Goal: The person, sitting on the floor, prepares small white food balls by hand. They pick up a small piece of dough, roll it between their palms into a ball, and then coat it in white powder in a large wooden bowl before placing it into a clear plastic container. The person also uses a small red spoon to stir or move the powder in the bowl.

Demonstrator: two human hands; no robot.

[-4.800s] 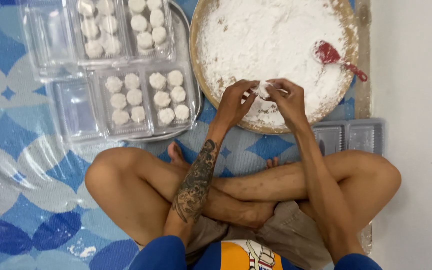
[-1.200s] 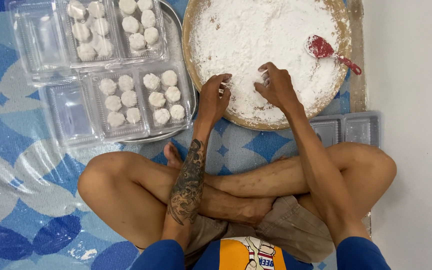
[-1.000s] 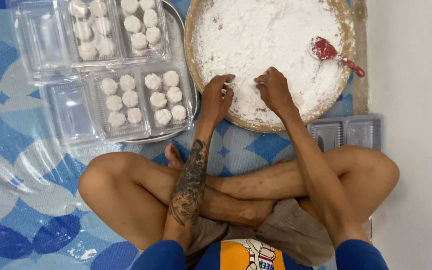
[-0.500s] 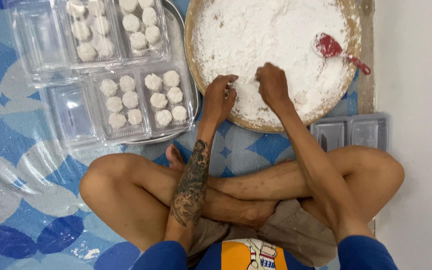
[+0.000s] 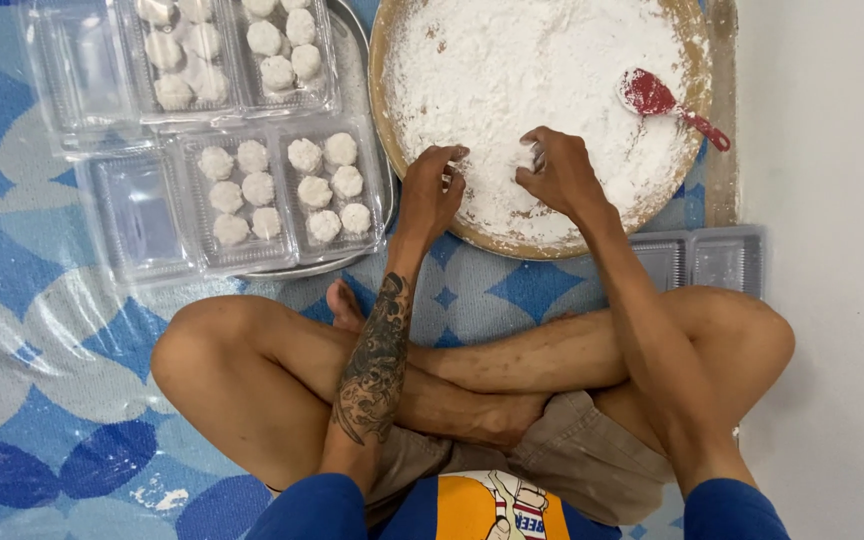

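Both hands work in the powder at the round tray's (image 5: 382,110) near edge: left hand (image 5: 430,192) curled, apparently empty (hard to tell); right hand (image 5: 558,172) pinching a white ball (image 5: 526,157), seemingly coating it.

Hands part since joint pinch at tray's near edge; left hand (image 5: 430,195) sits at flour's left edge, right hand (image 5: 558,172) curls over small floured lump (image 5: 526,157)

A home floor: a blue patterned mat (image 5: 42,400) against a white wall (image 5: 832,200), with a flour-filled tray (image 5: 387,120).
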